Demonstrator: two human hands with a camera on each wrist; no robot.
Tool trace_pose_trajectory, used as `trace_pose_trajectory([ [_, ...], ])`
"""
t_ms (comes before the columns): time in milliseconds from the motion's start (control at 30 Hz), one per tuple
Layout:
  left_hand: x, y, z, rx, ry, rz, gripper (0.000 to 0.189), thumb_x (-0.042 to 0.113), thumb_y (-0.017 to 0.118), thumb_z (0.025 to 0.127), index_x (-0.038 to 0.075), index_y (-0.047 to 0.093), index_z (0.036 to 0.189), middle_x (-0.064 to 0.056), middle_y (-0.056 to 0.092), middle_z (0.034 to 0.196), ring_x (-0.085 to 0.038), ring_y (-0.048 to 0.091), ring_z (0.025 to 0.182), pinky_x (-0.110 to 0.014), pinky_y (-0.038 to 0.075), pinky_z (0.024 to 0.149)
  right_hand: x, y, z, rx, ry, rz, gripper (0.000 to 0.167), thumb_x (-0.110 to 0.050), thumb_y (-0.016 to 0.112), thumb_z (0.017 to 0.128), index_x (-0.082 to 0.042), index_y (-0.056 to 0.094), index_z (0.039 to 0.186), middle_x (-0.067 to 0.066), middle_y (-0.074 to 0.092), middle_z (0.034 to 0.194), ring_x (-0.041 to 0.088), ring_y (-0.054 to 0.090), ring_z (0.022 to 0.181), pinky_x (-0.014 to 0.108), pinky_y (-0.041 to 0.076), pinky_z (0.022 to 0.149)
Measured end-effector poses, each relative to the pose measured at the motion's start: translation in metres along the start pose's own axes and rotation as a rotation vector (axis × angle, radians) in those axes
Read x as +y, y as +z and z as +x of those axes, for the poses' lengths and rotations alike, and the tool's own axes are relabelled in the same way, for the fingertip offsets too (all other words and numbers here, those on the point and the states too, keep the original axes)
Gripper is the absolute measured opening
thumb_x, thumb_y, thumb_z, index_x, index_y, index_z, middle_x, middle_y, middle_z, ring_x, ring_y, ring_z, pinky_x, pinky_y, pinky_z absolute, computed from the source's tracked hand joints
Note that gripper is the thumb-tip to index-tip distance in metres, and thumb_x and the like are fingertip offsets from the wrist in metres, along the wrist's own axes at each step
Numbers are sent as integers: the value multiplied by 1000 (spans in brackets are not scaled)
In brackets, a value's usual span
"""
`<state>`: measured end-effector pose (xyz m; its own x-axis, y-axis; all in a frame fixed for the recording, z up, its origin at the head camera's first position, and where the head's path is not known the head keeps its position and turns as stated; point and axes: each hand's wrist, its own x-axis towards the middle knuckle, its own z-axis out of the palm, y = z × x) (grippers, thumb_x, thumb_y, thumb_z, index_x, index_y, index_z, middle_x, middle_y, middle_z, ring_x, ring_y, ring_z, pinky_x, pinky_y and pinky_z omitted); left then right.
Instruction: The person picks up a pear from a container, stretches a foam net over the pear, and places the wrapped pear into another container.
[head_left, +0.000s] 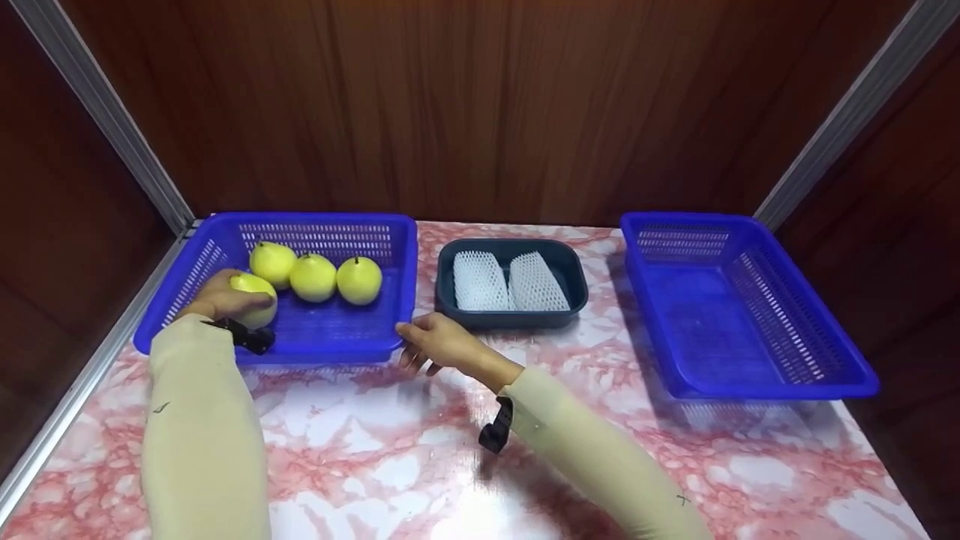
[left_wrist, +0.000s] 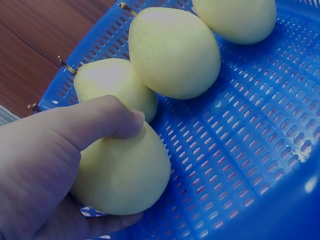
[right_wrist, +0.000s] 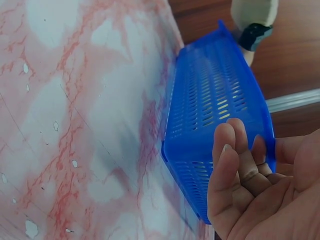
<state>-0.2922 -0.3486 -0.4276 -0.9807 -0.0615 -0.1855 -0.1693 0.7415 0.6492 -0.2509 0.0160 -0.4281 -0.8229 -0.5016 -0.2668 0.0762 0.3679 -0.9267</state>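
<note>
My left hand [head_left: 217, 296] grips a yellow-green pear [left_wrist: 125, 175] at the left side of the left blue basket [head_left: 330, 351]. The thumb lies over the pear's upper side and the fingers reach beneath it. Three more pears [head_left: 313, 277] sit in a row toward the back of that basket, stems showing. My right hand [head_left: 442, 341] pinches the basket's front right corner at the rim. In the right wrist view, its thumb goes behind the rim while the other fingers [right_wrist: 225, 165] stay outside the wall, loosely bent.
A dark tray [head_left: 510, 320] holding two white foam net sleeves [head_left: 481, 281] stands right of the pears' basket. Farther right is a second blue basket [head_left: 720, 315] with nothing in it. Wood-look panels [head_left: 510, 112] enclose the marbled red-and-white table [head_left: 420, 480] at the back and sides.
</note>
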Motion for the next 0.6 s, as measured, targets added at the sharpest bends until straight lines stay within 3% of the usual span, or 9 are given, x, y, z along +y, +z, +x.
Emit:
trace_pose_trajectory([
  [200,4,-6,3,12,32,-59,82,23,70,89,-24,26,141,-42,41,134,-50,45,122,-56,39,110,0,-1,-1,-5,-4,1,39,-28,49,109,7,66,108,4,69,71,15,64,60,24,48,48],
  [300,7,-11,2,-4,39,-115,81,19,69,91,-23,23,143,-38,42,133,-45,47,119,-46,47,101,1,-1,0,-7,-2,3,38,-29,49,109,5,66,106,3,68,71,16,65,61,24,48,48],
  [433,12,-16,0,-21,58,-170,76,18,70,92,-20,27,141,-30,45,130,-27,52,107,-21,49,81,1,-2,0,2,0,0,38,-29,50,109,6,65,105,3,68,70,15,65,61,24,47,47],
  [500,13,-16,-1,-18,72,-179,73,20,71,92,-18,30,139,-26,47,126,-17,53,98,-15,49,74,1,-2,0,7,0,-5,38,-28,49,109,7,64,106,2,67,70,15,65,60,24,47,47],
  [600,13,-14,-3,1,98,-172,69,21,72,93,-17,34,136,-23,49,125,-11,52,94,-13,47,76,1,-1,0,5,-5,-17,38,-28,49,109,6,65,107,2,67,69,18,65,61,24,48,48],
])
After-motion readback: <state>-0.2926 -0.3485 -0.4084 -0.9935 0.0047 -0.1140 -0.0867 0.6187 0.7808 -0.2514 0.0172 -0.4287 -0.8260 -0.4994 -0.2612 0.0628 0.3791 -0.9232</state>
